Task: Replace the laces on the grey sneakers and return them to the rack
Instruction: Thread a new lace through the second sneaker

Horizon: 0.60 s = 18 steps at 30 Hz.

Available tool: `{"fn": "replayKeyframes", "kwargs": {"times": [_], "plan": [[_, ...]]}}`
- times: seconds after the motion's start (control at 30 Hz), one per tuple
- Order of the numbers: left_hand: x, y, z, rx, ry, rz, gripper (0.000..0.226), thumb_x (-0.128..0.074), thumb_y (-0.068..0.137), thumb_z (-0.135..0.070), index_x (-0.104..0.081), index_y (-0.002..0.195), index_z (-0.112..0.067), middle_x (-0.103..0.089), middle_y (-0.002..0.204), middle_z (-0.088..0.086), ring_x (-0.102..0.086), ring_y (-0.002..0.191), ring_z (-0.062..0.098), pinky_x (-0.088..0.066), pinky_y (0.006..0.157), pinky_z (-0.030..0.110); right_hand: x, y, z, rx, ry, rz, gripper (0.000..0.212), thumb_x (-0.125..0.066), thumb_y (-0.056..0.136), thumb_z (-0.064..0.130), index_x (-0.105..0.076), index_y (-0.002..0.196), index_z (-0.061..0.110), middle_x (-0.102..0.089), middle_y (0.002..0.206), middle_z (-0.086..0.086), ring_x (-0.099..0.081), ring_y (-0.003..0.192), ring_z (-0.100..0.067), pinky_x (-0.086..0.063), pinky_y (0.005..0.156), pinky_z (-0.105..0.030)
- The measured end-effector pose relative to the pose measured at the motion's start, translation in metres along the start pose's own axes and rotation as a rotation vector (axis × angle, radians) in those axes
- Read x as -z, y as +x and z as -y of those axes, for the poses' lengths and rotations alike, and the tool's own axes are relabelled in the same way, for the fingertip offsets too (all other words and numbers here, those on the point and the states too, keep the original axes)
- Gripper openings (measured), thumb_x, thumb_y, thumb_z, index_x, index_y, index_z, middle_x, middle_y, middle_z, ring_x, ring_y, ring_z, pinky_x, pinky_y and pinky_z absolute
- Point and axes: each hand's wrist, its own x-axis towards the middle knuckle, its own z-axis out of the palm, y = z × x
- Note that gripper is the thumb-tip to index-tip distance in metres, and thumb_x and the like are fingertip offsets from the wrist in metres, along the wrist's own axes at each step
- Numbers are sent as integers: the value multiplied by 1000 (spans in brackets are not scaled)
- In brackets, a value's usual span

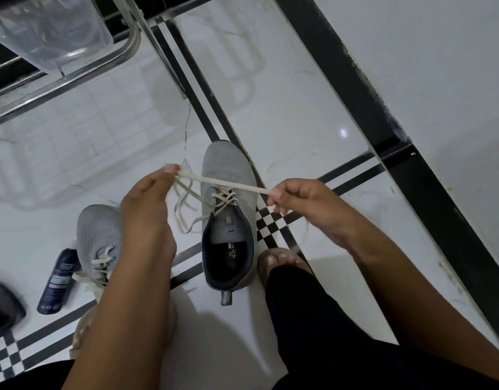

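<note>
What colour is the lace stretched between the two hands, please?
Cream lace, in the head view.

Operator appearance, head view: bare arms, black legwear, tan sandals.

Left hand (147, 204) and right hand (304, 204): no gloves, rings, watch or sleeves visible; forearms bare to the frame edge. Black trouser leg (313, 327) below the right hand, another dark patch at lower left. Tan sandal (273, 266) with toes showing just under the right wrist; a pale sandal (81, 337) beneath the left forearm.

Head view, steeply down, close
</note>
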Motion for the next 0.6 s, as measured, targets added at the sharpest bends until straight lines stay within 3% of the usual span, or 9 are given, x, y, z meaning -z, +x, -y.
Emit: {"fn": "replayKeyframes", "kwargs": {"times": [0.1, 0.2, 0.27, 0.33, 0.4, 0.43, 0.5, 0.53, 0.6], "plan": [[20, 16, 5, 36, 79, -61, 10, -62, 91, -29, -72, 93, -30, -67, 100, -18, -56, 107, -1, -36, 106, 27, 24, -2, -10, -53, -280, -98, 18, -56, 96, 27, -72, 93, 19, -68, 86, -9, -61, 81, -17, -47, 80, -31], [30, 22, 13, 143, 58, -133, 8, -56, 92, -28, -63, 95, -30, -57, 92, -17, -52, 101, 8, -40, 94, 28, 35, 2, -22, -90, -543, -172, 19, -54, 97, 26, -71, 101, 19, -67, 92, -10, -62, 90, -26, -51, 76, -35], [31, 28, 21, 250, 56, -247, 23, -61, 90, -32, -64, 110, -20, -57, 91, -12, -54, 89, 9, -43, 84, 28, 30, 4, -24, -69, -629, -195, 20, -53, 97, 23, -71, 106, 19, -64, 96, -4, -60, 91, -22, -51, 82, -38], [26, 27, 26, 342, 180, -340, 54, -63, 88, -44, -55, 129, -9, -61, 114, 1, -59, 100, 18, -46, 91, 34, 19, 7, -22, -25, -663, -197, 21, -56, 96, 20, -72, 109, 19, -61, 94, 2, -58, 90, -16, -49, 83, -33], [13, 10, 27, 206, 438, -341, 62, -55, 94, -41, -39, 142, -4, -45, 142, 11, -49, 126, 27, -38, 104, 35, 3, 8, -16, 26, -574, -181, 15, -63, 92, 19, -73, 102, 21, -63, 85, 9, -61, 82, -10, -52, 78, -29], [6, 0, 29, 42, 490, -261, 54, -51, 97, -34, -36, 144, -9, -42, 145, 6, -46, 129, 18, -35, 106, 26, -5, 9, -12, 45, -510, -167, 11, -67, 89, 19, -73, 96, 23, -64, 80, 11, -61, 76, -7, -53, 74, -28], [-8, -16, 31, -238, 546, 35, 32, -44, 101, -22, -50, 132, -23, -52, 127, -14, -48, 111, -14, -35, 89, -1, -18, 12, -5, 92, -428, -144, 8, -73, 83, 18, -70, 84, 26, -66, 72, 11, -61, 67, -2, -53, 68, -25], [-14, -19, 30, -304, 573, 206, 29, -43, 101, -19, -58, 125, -26, -55, 119, -20, -48, 103, -21, -33, 79, -6, -21, 14, -2, 110, -395, -130, 10, -74, 83, 18, -69, 82, 26, -67, 71, 11, -62, 66, -1, -52, 66, -22], [-20, -16, 31, -346, 640, 471, 29, -43, 101, -18, -63, 117, -31, -62, 113, -21, -53, 101, -16, -36, 75, -4, -24, 16, 4, 133, -312, -100, 9, -71, 85, 16, -71, 86, 25, -69, 72, 9, -67, 68, 0, -52, 66, -17]]}}
